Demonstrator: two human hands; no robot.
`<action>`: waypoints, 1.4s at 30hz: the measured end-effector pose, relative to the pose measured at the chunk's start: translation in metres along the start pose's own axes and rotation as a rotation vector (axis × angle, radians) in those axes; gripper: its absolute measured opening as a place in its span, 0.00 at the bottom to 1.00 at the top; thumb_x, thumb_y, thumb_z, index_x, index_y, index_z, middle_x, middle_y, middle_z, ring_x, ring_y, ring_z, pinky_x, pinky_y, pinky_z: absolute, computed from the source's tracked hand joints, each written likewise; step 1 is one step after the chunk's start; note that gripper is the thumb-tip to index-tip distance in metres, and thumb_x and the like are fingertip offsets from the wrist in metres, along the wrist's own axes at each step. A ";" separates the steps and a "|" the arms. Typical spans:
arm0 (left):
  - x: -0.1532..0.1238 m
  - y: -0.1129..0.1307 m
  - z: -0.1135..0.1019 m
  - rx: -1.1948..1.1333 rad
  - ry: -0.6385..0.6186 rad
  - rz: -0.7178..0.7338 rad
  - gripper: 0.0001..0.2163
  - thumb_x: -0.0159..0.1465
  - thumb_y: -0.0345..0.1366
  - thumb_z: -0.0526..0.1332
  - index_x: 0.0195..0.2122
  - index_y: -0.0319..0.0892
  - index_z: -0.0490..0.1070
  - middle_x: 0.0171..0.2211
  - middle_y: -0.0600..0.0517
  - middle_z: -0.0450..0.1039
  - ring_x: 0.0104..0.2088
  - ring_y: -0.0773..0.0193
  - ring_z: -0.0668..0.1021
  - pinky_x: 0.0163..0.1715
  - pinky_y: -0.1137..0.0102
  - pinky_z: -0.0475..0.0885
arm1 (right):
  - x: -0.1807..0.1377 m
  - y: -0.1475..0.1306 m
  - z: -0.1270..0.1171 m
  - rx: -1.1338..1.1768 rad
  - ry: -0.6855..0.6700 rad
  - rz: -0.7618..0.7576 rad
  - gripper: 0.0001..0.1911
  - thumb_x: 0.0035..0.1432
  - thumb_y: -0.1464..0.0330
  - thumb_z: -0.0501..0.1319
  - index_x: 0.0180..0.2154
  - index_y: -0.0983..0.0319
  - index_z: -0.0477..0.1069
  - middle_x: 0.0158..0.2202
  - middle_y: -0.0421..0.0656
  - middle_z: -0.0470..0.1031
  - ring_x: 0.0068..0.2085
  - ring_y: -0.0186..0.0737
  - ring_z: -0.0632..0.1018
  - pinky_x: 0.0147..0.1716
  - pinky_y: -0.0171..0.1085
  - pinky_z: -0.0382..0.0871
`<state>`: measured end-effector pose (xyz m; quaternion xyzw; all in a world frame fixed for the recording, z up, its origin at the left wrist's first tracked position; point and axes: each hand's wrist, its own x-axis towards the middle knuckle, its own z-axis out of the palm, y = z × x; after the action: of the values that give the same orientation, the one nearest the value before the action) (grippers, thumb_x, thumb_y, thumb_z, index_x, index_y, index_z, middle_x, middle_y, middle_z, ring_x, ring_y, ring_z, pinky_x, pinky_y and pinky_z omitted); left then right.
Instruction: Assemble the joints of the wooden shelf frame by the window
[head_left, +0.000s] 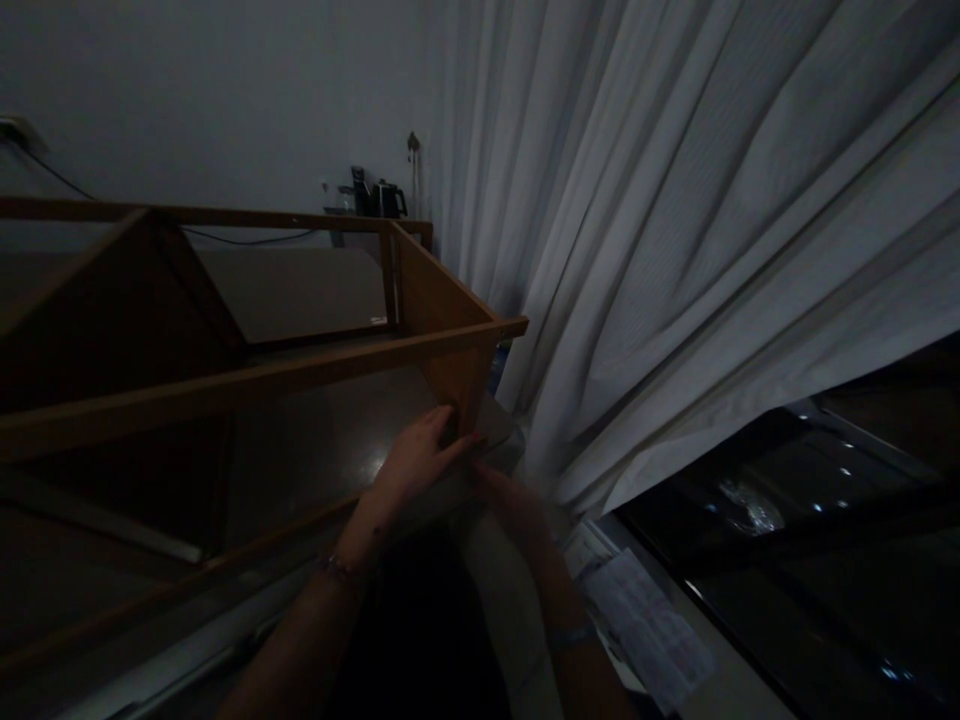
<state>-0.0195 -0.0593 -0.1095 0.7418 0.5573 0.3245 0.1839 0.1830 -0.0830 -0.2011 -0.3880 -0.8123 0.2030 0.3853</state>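
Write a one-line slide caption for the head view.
Left hand and right hand grip the wooden shelf frame's corner beside a white curtain.

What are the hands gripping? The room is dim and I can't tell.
Both the left hand and right hand hold the wooden shelf frame at its lower end panel corner.

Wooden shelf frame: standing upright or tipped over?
Tipped. The wooden shelf frame slants across the view, rails running diagonally; the left hand grips its lower corner, with the right hand beside.
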 end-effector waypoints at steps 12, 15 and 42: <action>-0.001 0.002 -0.001 0.009 -0.004 -0.023 0.22 0.65 0.57 0.54 0.46 0.43 0.69 0.45 0.46 0.75 0.45 0.54 0.77 0.44 0.63 0.71 | 0.019 -0.025 0.014 0.015 0.264 0.172 0.20 0.67 0.55 0.53 0.31 0.58 0.77 0.30 0.44 0.78 0.34 0.41 0.77 0.37 0.39 0.72; -0.001 0.003 -0.003 0.011 -0.006 -0.013 0.22 0.65 0.57 0.53 0.45 0.43 0.70 0.46 0.46 0.75 0.45 0.54 0.77 0.43 0.64 0.71 | 0.019 -0.040 0.025 0.216 0.411 0.329 0.21 0.68 0.56 0.49 0.35 0.60 0.75 0.29 0.43 0.75 0.31 0.38 0.75 0.33 0.36 0.70; -0.001 0.002 -0.001 0.036 0.021 0.003 0.22 0.65 0.57 0.53 0.45 0.43 0.69 0.45 0.46 0.75 0.44 0.54 0.77 0.41 0.64 0.71 | 0.005 -0.011 0.005 -0.125 0.286 0.113 0.12 0.64 0.56 0.58 0.39 0.54 0.77 0.39 0.45 0.80 0.41 0.45 0.78 0.48 0.48 0.67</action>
<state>-0.0188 -0.0611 -0.1075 0.7424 0.5637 0.3225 0.1643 0.1718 -0.0860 -0.1948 -0.4812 -0.7370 0.1162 0.4602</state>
